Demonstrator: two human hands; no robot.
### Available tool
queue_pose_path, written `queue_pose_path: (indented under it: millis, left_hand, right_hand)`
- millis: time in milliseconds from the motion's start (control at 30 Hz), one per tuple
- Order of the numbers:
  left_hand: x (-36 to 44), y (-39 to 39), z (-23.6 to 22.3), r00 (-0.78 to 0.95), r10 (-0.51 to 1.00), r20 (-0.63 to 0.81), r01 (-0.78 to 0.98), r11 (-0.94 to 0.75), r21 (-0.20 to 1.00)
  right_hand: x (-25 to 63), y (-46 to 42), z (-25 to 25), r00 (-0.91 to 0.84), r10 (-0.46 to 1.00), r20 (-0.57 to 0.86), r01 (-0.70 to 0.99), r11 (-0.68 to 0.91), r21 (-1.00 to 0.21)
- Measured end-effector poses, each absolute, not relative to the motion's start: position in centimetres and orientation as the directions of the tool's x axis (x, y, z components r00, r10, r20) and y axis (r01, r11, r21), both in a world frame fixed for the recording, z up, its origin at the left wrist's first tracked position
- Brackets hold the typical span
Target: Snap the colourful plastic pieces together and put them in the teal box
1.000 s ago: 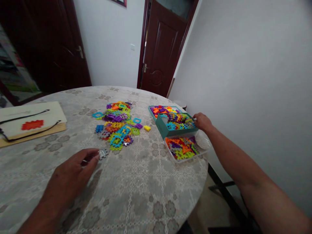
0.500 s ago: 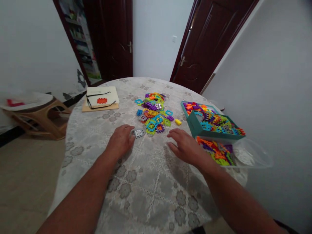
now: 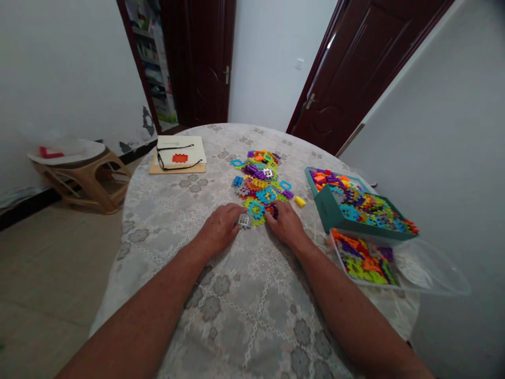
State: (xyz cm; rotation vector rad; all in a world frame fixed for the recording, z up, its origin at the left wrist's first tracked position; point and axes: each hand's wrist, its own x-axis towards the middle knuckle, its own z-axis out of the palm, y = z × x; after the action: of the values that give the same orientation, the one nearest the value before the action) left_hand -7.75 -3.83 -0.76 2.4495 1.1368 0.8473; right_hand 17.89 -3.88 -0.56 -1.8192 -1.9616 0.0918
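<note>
My left hand point(image 3: 223, 225) is on the table at the near left side of a heap of plastic building pieces point(image 3: 258, 184). Between its thumb and fingers sits a grey interlocking piece with a white window point(image 3: 244, 220). My right hand point(image 3: 287, 221) reaches in at the heap's near right side. Its fingers close on a purple notched piece point(image 3: 271, 211) with orange in it, partly hidden by the hand. A light blue ring-shaped piece point(image 3: 256, 210) and green pieces lie between the two hands.
A yellow piece point(image 3: 300, 202) lies right of the heap. Further right are a teal box point(image 3: 325, 208) and a clear plastic tub point(image 3: 343, 266) full of pieces. At the back left, eyeglasses point(image 3: 160, 160) and an orange piece point(image 3: 180, 158) rest on a paper-topped board point(image 3: 155, 169).
My right hand has moved left to the heap and closed on the purple piece. My left hand has taken the grey window piece between its fingers. The whole view has shifted.
</note>
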Motion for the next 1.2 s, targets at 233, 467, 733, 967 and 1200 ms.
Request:
queue_pose_path:
  millis: [233,467,733,967,1200]
  left_hand:
    - [-7.0,-4.6,-0.6,0.453,0.819,0.352,0.503,-0.561,0.657]
    - [-7.3,-4.8,0.7,0.383,0.905,0.184,0.562,-0.387,0.731]
    - [-7.3,-4.7,0.3,0.388,0.875,0.289,0.529,-0.468,0.708]
    - [-7.3,-4.8,1.0,0.452,0.853,0.262,0.543,-0.496,0.678]
    - [-7.4,-4.8,1.1,0.425,0.88,0.213,0.632,-0.457,0.626]
  right_hand:
    - [19.7,-3.0,-1.3,0.175,0.897,0.406,0.738,0.154,-0.657]
    - [17.8,-4.3,-0.7,0.051,0.86,0.507,0.625,0.369,-0.688]
    - [14.9,-6.0,0.0,-0.242,0.856,0.457,0.587,0.504,-0.634]
    - [15.4,-6.0,0.0,-0.298,0.839,0.455,0.537,0.541,-0.647]
    - [15.7,-4.1,-1.6,-0.175,0.838,0.516,0.784,0.436,-0.442]
